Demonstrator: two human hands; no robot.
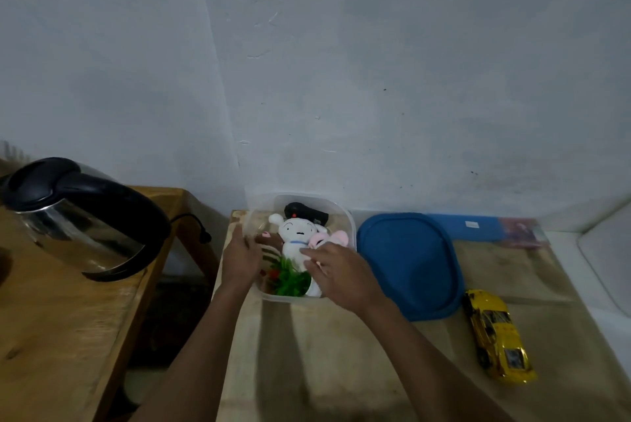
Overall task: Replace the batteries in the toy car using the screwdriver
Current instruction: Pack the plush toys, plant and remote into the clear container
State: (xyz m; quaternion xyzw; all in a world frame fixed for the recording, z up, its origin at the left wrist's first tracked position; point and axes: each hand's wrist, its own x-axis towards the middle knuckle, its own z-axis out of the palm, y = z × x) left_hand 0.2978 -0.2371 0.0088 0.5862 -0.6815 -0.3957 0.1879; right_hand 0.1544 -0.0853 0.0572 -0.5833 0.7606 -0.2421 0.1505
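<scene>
A yellow toy car lies on the table at the right, apart from both hands. A clear plastic box stands at the back of the table and holds a white plush toy, a pink plush, a black item and green plastic leaves. My left hand holds the box's left wall. Inside the box, my right hand touches the white plush with its fingers extended. No screwdriver or batteries show.
The box's blue lid lies flat between the box and the car. A steel kettle with a black handle stands on a second wooden table at the left. A wall rises right behind the table.
</scene>
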